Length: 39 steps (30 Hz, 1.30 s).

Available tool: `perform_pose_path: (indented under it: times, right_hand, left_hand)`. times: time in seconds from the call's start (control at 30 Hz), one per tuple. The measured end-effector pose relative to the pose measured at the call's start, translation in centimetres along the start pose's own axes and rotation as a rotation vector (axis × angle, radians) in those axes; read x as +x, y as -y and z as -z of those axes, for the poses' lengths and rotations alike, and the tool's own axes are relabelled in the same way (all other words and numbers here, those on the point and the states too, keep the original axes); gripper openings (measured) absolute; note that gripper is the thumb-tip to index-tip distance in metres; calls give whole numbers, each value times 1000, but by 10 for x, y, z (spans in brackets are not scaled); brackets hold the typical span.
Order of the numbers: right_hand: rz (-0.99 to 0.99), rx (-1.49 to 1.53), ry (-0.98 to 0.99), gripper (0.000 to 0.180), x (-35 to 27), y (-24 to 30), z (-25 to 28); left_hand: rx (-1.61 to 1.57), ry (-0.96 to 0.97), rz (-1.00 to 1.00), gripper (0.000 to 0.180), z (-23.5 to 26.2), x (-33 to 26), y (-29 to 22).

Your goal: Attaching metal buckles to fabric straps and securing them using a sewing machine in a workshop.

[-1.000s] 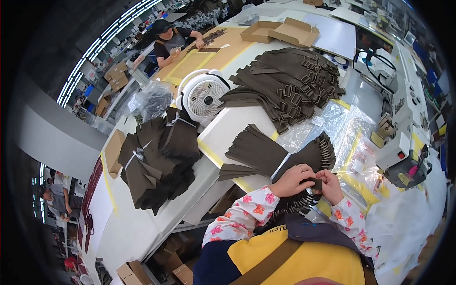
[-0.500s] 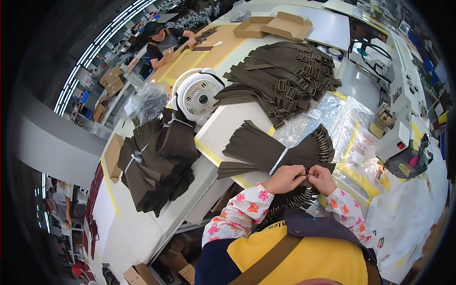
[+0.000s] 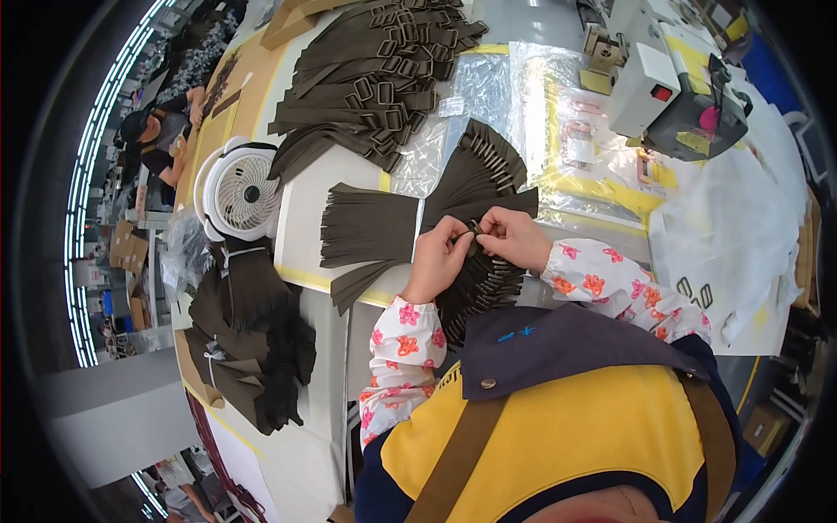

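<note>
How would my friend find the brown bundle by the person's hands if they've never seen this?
Start at the round white fan, then go right to the person's left hand and right hand. The dark brown bundle lies beneath them, wrapped by a white band. Unlike the nearby dark heaps, it spreads like a bow tie, with small shiny pieces lining its curved end.

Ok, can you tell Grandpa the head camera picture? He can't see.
A person's left hand and right hand pinch a small dark piece over a fanned, white-tied bundle of dark brown strips. Beyond lie similar strips with rectangular buckles; a round white fan stands left.
</note>
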State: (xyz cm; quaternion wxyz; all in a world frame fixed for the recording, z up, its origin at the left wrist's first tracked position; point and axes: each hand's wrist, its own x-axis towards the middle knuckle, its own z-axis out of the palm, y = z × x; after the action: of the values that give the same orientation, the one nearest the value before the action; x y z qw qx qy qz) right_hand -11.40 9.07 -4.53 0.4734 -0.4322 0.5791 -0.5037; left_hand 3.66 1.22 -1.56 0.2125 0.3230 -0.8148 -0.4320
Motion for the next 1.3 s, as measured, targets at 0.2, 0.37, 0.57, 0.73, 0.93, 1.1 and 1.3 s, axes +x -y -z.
perform_pose_path:
  times: [0.2, 0.37, 0.57, 0.73, 0.93, 1.1, 1.3]
  right_hand:
    - [127, -40, 84, 14, -15, -14, 0]
    - [16, 103, 97, 16, -14, -8, 1]
    - [396, -143, -114, 19, -10, -6, -6]
    - [239, -92, -79, 16, -16, -8, -3]
    - [43, 253, 115, 10, -16, -10, 5]
    - [179, 189, -155, 17, -17, -10, 6]
    - [90, 62, -248, 11, -53, -9, 29]
  left_hand:
    - [-330, 8, 187, 7, -8, -7, 1]
    - [-326, 121, 217, 8, -3, -9, 1]
    - [186, -154, -86, 8, -21, -10, -10]
    - [182, -286, -81, 7, -31, -9, -15]
    - [-482, 4, 165, 23, -18, -4, -20]
    - [-373, 161, 176, 24, -14, -1, -14]
    - [220, 232, -239, 13, -38, 15, -33]
